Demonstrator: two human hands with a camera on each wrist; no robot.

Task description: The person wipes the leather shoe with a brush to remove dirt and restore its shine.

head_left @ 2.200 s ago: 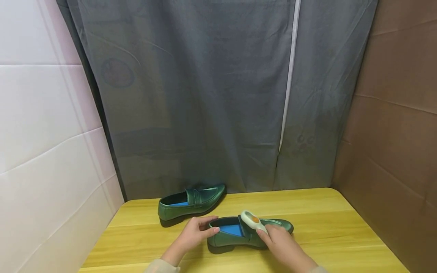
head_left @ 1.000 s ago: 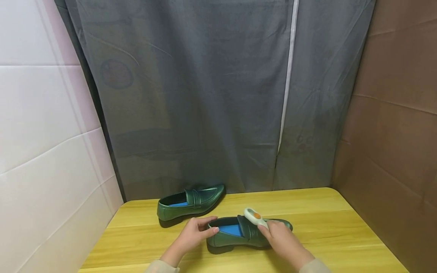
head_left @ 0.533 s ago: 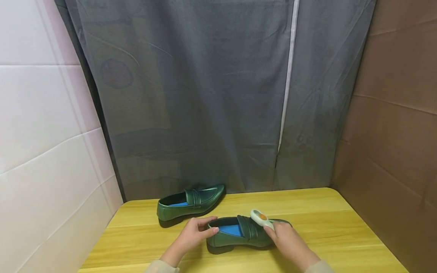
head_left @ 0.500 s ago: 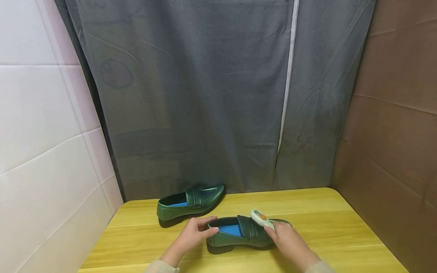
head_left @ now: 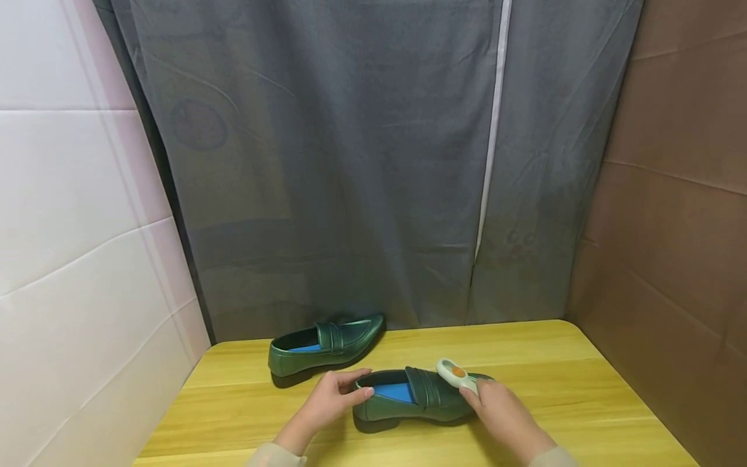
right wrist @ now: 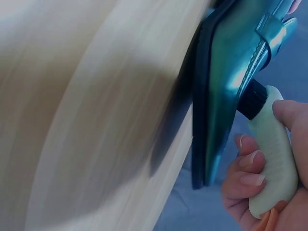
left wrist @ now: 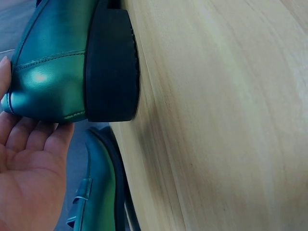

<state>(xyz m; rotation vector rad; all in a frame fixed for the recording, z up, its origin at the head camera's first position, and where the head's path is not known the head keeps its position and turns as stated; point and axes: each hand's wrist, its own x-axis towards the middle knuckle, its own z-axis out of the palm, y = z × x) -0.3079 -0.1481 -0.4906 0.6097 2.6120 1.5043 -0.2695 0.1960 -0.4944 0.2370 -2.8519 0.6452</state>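
Observation:
A green loafer [head_left: 388,410] with a blue insole and dark sole stands on the table, toe to the right. Around its heel end is my left hand [head_left: 327,401], thumb at the near rim and fingers along the far side and back. My right hand [head_left: 496,410] grips a pale green shoe brush [head_left: 470,384] over the front part of the loafer. In the right wrist view, the brush's black bristles [right wrist: 252,99] meet the upper between strap and toe, and the fingers curl round the handle. An orange cord [right wrist: 270,220] hangs from the handle's end.
A matching green loafer [head_left: 347,348] stands behind and to the left, near the table's back edge. The yellow wooden table [head_left: 560,363] ends at a grey curtain [head_left: 350,194], with a white wall [head_left: 87,259] left and a brown one [head_left: 671,227] right.
My right hand has moved the brush rightward along the loafer's upper, from near the strap toward the toe. The left hand and both loafers have stayed in place.

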